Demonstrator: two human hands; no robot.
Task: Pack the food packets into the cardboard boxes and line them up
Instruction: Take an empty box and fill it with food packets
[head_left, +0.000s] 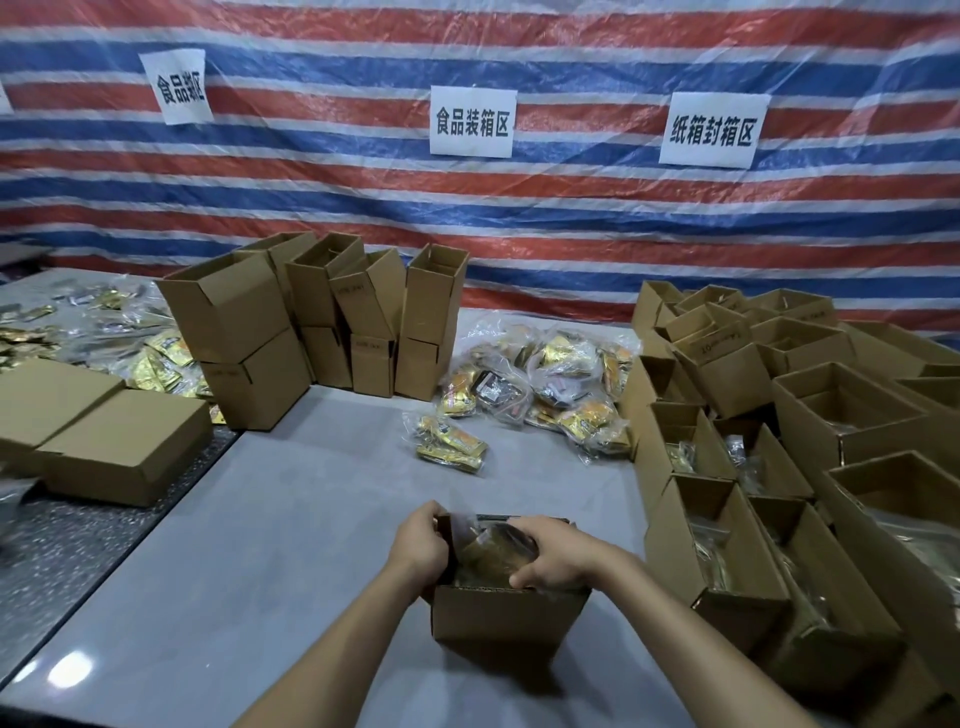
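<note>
An open cardboard box (506, 618) stands on the grey table right in front of me. A clear bag of food packets (491, 556) sits inside it. My left hand (421, 543) grips the box's left wall, fingers curled over the rim. My right hand (556, 558) is inside the box, curled around the bag and pressing on it. A loose bag of gold packets (452, 447) lies further back on the table, and a pile of similar bags (550, 384) lies behind it.
Rows of open boxes, some holding bags, (789, 467) fill the right side. Empty upright boxes (322, 322) are stacked at the back centre. Two boxes (104, 431) lie at the left, with loose packets (156, 358) behind them. A striped tarp wall carries paper signs.
</note>
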